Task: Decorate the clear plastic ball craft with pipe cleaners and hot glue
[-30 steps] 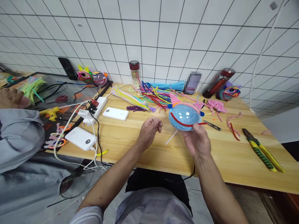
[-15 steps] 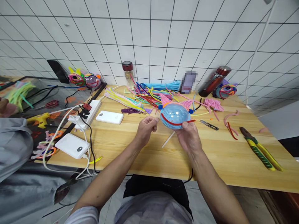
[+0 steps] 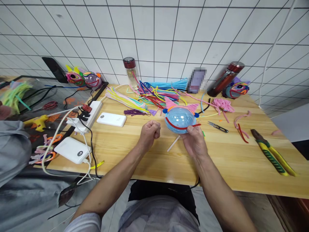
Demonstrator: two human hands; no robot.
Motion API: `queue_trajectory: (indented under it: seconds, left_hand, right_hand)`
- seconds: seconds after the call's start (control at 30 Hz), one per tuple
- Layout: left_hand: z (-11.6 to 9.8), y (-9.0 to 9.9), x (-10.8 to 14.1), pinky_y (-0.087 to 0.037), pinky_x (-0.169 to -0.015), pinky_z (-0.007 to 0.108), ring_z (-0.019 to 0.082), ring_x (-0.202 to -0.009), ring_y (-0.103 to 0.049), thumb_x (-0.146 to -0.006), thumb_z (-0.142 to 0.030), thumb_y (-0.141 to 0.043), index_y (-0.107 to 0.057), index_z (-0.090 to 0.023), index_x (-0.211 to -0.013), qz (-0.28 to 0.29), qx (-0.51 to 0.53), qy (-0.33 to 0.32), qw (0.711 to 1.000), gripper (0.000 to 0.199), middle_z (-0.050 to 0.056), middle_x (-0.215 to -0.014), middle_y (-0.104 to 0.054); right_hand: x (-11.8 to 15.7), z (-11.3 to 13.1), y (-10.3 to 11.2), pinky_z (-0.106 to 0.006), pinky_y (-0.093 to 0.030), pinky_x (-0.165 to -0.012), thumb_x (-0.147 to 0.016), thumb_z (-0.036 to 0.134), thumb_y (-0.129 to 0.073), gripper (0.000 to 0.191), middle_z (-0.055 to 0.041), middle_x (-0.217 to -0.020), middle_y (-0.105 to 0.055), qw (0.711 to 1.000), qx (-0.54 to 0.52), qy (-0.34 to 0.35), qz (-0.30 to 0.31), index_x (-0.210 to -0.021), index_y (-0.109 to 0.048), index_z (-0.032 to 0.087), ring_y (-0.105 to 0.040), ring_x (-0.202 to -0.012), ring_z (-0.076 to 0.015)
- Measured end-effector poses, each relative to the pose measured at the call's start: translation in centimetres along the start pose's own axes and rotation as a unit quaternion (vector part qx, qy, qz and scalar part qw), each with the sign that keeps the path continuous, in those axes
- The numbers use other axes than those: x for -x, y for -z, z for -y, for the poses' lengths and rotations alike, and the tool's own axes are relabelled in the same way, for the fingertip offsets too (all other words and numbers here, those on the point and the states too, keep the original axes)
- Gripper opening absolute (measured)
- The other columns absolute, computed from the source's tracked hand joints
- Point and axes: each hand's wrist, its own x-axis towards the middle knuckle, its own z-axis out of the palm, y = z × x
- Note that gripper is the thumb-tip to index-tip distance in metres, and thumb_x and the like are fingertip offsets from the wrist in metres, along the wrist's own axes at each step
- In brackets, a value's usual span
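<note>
My right hand (image 3: 195, 139) grips a light-blue pipe-cleaner ornament (image 3: 180, 120) with a clear dome, its thumb pressing at the lower right edge. Two pink pointed ears (image 3: 170, 102) rise from its top, and dark blue balls sit at the sides. A red pipe cleaner (image 3: 178, 128) curves along the lower front, its right end sticking out past the thumb. Just left of the ornament, my left hand (image 3: 150, 131) is closed with curled fingers, apart from it; whatever may be inside is hidden. A thin white stick (image 3: 173, 144) shows below the ornament.
Bundled pipe cleaners (image 3: 161, 93) lie along the wall beside a glass bottle (image 3: 131, 74). Small snips (image 3: 217, 127) and pliers (image 3: 271, 153) are at right. Power banks (image 3: 111, 119) and a power strip (image 3: 89, 117) with cables occupy the left, near another person's sleeve (image 3: 14, 151).
My left hand has drawn slightly away from the ornament's left side, its fingers curling tighter. My right hand keeps its hold. The view has shifted slightly.
</note>
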Motion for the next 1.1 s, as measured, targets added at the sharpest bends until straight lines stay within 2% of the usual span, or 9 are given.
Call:
queue_trajectory:
  seconds: [0.1, 0.23, 0.3, 0.4, 0.63, 0.83, 1.0, 1.1]
  left_hand:
    - [0.15, 0.1, -0.11, -0.025, -0.046, 0.021, 0.003, -0.042, -0.036, -0.066, -0.039, -0.087, -0.045, -0.022, -0.064, 0.002, 0.003, 0.007, 1.0, 0.045, -0.009, -0.055, -0.046]
    - [0.25, 0.19, -0.37, -0.026, -0.045, 0.022, 0.004, -0.041, -0.038, -0.067, -0.057, -0.094, -0.056, -0.02, -0.068, 0.019, -0.005, 0.013, 1.0, 0.054, -0.006, -0.056, -0.052]
    - [0.2, 0.25, -0.49, -0.028, -0.045, 0.022, 0.003, -0.042, -0.04, -0.065, -0.061, -0.096, -0.061, -0.018, -0.073, 0.03, 0.002, 0.015, 0.999, 0.056, -0.005, -0.061, -0.057]
    - [0.11, 0.37, -0.61, -0.031, -0.046, 0.022, 0.003, -0.043, -0.042, -0.063, -0.056, -0.098, -0.059, -0.019, -0.074, 0.036, 0.031, 0.03, 0.998, 0.056, -0.005, -0.068, -0.061]
    - [0.35, 0.55, -0.7, -0.029, -0.045, 0.02, 0.002, -0.041, -0.037, -0.063, -0.044, -0.095, -0.047, -0.02, -0.063, 0.016, 0.052, 0.029, 0.998, 0.054, -0.009, -0.057, -0.049]
    - [0.48, 0.54, -0.79, -0.029, -0.044, 0.02, 0.002, -0.04, -0.036, -0.067, -0.043, -0.093, -0.056, -0.019, -0.069, 0.017, 0.043, 0.052, 0.998, 0.044, -0.008, -0.058, -0.053]
    - [0.25, 0.57, -0.65, -0.027, -0.044, 0.019, 0.001, -0.039, -0.032, -0.068, -0.038, -0.088, -0.041, -0.022, -0.065, 0.015, 0.055, 0.056, 0.997, 0.049, -0.01, -0.057, -0.047]
    - [0.18, 0.64, -0.56, -0.024, -0.043, 0.018, 0.0, -0.038, -0.03, -0.068, -0.036, -0.087, -0.039, -0.022, -0.064, 0.018, 0.059, 0.058, 0.996, 0.05, -0.011, -0.054, -0.042]
  right_hand:
    - [-0.03, 0.12, -0.18, -0.055, -0.069, -0.1, -0.069, 0.055, -0.101, 0.071, -0.0076, -0.12, -0.082, 1.0, -0.002, 0.0, -0.005, -0.13, -0.072, 0.03, -0.078, -0.117, -0.0344]
    - [-0.04, 0.22, -0.24, -0.054, -0.069, -0.099, -0.068, 0.054, -0.102, 0.071, -0.0072, -0.12, -0.082, 1.0, -0.007, -0.001, -0.01, -0.129, -0.073, 0.03, -0.078, -0.116, -0.0337]
    - [-0.04, 0.26, -0.23, -0.054, -0.069, -0.099, -0.069, 0.053, -0.102, 0.07, -0.0069, -0.122, -0.082, 1.0, -0.01, 0.001, -0.011, -0.129, -0.073, 0.03, -0.077, -0.117, -0.0334]
    - [-0.04, 0.3, -0.25, -0.053, -0.069, -0.1, -0.069, 0.053, -0.102, 0.069, -0.0074, -0.126, -0.081, 1.0, -0.009, 0.004, -0.01, -0.128, -0.074, 0.03, -0.077, -0.12, -0.0339]
    - [-0.18, 0.08, 0.01, -0.052, -0.07, -0.099, -0.068, 0.053, -0.103, 0.068, -0.006, -0.124, -0.081, 1.0, -0.014, 0.007, -0.015, -0.125, -0.074, 0.031, -0.077, -0.115, -0.0324]
    - [-0.4, -0.26, 0.68, -0.05, -0.069, -0.103, -0.075, 0.05, -0.101, 0.064, -0.0054, -0.127, -0.081, 1.0, -0.015, 0.007, 0.006, -0.129, -0.073, 0.031, -0.077, -0.119, -0.0306]
    - [-0.45, -0.24, 0.47, -0.053, -0.068, -0.104, -0.073, 0.051, -0.102, 0.067, -0.0057, -0.124, -0.082, 1.0, -0.02, 0.009, 0.0, -0.13, -0.073, 0.032, -0.077, -0.121, -0.0332]
    - [-0.48, -0.2, 0.37, -0.053, -0.068, -0.103, -0.072, 0.052, -0.102, 0.067, -0.0053, -0.121, -0.082, 1.0, -0.018, 0.009, -0.004, -0.129, -0.073, 0.031, -0.077, -0.119, -0.033]
